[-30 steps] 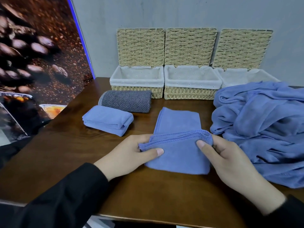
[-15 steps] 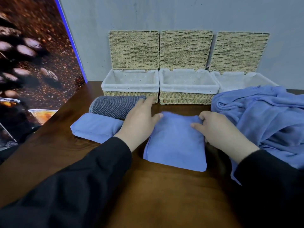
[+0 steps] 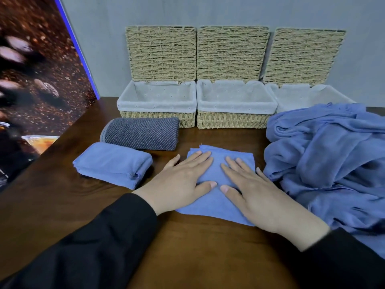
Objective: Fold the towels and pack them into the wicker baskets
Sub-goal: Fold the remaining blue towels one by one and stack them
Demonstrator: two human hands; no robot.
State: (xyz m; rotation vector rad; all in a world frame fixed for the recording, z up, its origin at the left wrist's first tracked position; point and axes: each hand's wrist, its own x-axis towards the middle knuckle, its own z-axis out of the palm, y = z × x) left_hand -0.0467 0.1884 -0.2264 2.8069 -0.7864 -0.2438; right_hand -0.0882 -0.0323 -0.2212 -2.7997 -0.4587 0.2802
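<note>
Beneath both hands, a dark wooden table, running forward to a grey wall. Far to the left of the left hand, a slanted poster of coffee beans with a blue edge. Right of the right hand, touching its little-finger side, a big rumpled heap of blue towels, unfolded, spilling off the near right edge of view. Ahead of the fingertips, against the wall, three wicker baskets in a row, each lined in pale cloth with its woven lid standing open behind: left basket, middle basket, right basket, the last partly hidden by the heap. Ahead and to the left of the left hand, just in front of the left basket, a rolled grey towel. Just left of the left hand, a folded blue towel, nearly touching the grey roll. Directly under both palms, a folded blue cloth, flat on the table. Left hand and right hand side by side, thumbs nearly meeting, fingers straight and spread, pressing down on that cloth, gripping nothing. Black sleeves down to the wrists.
</note>
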